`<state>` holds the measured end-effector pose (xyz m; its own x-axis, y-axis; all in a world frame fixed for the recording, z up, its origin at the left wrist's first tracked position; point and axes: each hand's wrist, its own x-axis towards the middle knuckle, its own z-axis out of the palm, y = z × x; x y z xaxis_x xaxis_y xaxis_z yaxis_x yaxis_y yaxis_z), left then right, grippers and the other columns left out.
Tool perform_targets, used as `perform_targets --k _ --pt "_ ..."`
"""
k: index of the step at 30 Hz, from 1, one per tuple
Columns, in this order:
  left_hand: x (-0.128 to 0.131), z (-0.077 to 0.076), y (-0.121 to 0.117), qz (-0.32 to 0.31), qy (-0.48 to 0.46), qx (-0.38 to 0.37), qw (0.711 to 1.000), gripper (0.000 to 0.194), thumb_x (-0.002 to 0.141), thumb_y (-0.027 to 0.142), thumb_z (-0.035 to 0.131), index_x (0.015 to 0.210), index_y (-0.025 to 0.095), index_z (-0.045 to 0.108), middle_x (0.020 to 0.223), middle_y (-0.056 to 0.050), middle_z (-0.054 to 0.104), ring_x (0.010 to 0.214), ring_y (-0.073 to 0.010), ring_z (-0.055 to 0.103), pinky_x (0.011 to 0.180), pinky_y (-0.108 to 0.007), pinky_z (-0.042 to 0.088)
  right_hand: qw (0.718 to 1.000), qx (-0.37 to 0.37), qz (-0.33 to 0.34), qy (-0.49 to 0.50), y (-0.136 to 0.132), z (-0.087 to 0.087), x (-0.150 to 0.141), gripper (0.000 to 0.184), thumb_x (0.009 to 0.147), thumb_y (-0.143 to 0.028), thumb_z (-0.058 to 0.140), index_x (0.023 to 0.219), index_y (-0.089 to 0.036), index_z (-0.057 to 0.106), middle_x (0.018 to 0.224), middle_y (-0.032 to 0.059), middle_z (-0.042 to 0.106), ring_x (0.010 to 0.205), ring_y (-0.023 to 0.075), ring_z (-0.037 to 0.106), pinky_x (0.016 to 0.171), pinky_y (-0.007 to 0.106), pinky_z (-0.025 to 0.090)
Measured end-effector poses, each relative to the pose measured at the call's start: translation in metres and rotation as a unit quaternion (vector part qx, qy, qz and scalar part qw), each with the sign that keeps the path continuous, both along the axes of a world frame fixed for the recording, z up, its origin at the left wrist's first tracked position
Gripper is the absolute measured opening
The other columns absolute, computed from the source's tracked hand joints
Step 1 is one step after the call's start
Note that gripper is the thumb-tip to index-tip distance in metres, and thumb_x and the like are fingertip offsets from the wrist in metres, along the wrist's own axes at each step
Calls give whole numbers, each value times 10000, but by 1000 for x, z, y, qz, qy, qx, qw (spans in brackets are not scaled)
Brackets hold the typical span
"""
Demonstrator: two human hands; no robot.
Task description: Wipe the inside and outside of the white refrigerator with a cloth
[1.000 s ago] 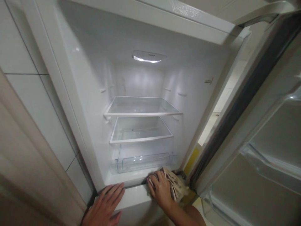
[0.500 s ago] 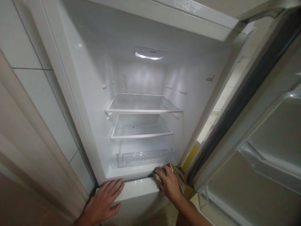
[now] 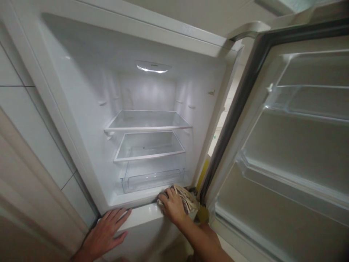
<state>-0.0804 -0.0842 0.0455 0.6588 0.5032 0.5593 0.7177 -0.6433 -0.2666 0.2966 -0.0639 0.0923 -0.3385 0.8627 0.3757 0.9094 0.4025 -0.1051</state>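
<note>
The work looks to be partway through: the right hand (image 3: pixel 172 205) has its fingers curled over a bunched beige-and-brown cloth (image 3: pixel 191 201), pressing it down at the right end of the glossy white ledge (image 3: pixel 144 215) at the foot of the refrigerator compartment, beside the door's hinge side. The left hand (image 3: pixel 103 234) holds nothing; it lies palm down with fingers spread on the left end of that ledge, seemingly for support. The stretch between the hands shines, but whether the cloth has passed over it cannot be told. Inside, the upper glass shelf (image 3: pixel 148 120), the lower glass shelf (image 3: pixel 149 145) and the clear plastic drawer (image 3: pixel 152 181) are all in place. A faint streak (image 3: pixel 129 95) on the rear wall and a small dark speck (image 3: pixel 143 148) seen at the lower shelf suggest that spots may remain there. The swung-out refrigerator door (image 3: pixel 294 138) has its clear bins fitted. No brand or label can be read; the ceiling lamp cover (image 3: pixel 152 67) carries only a small dark mark, too tiny to make out.
</note>
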Motion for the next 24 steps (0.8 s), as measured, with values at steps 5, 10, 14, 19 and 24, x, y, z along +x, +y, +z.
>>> perform_targets --k 5,10,14,19,24 --pt "4 8 0 -9 -24 -13 1000 624 1025 482 707 1618 311 616 1322 -27 801 1143 -230 704 1035 -342 532 990 10 -134 51 -7 2 34 417 932 -117 780 1273 -357 784 1287 71 717 1193 293 669 967 380 576" --pt "6 10 3 -26 -42 -22 999 607 1002 471 739 1581 307 653 1272 -24 796 1114 -226 695 1014 -329 539 964 9 -219 152 -9 3 18 414 860 -47 761 1178 -309 797 1273 101 709 1204 316 692 990 410 596" --pt "3 4 2 -17 -58 -39 997 620 982 460 764 1579 331 657 1258 -14 806 1077 -218 715 971 -325 554 957 -27 -162 241 -8 17 -11 354 858 -101 783 1146 -302 822 1251 91 721 1208 303 705 1043 415 591" --pt "17 12 -5 45 -115 -135 983 465 970 539 765 1399 360 792 1235 -22 837 1123 -250 773 984 -380 599 852 -111 -42 510 -7 53 -36 452 869 -315 834 1315 -267 779 1183 48 761 1148 253 725 1065 377 569" --pt "92 52 -20 124 -418 -295 850 648 992 782 579 1331 276 801 1346 -97 821 1349 -334 735 1196 -533 573 669 -262 55 694 -23 105 -52 641 834 -634 889 1311 -218 792 1201 71 789 1142 267 725 1064 374 559"
